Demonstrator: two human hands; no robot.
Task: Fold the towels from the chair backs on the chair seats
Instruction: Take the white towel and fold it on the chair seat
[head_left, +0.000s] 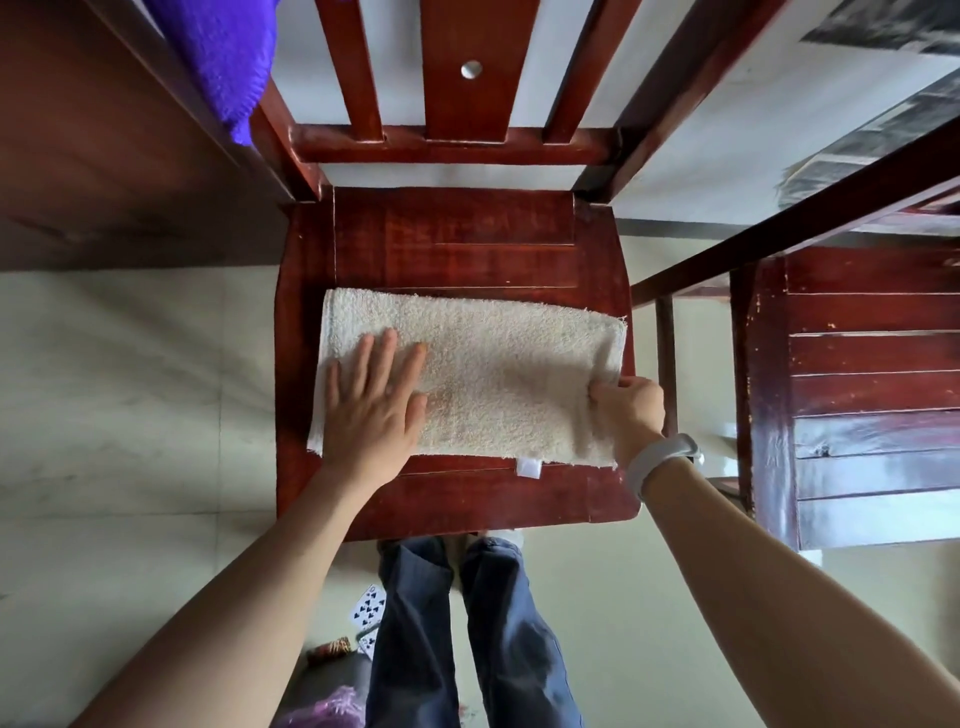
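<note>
A cream terry towel (498, 374), folded into a long rectangle, lies across the red-brown wooden chair seat (457, 244). A small white label sticks out of its near edge. My left hand (371, 405) rests flat on the towel's left part, fingers straight and spread. My right hand (626, 413) grips the towel's right end near the seat's right edge, fingers curled round the cloth; a white band sits on that wrist. A purple towel (223, 57) hangs at the upper left, by the left post of the chair back.
A second wooden chair seat (872, 395) stands to the right, under a dark table edge (810, 218). The chair back's slats (457, 73) rise behind the seat. Playing cards (370, 608) and small clutter lie on the pale floor by my legs.
</note>
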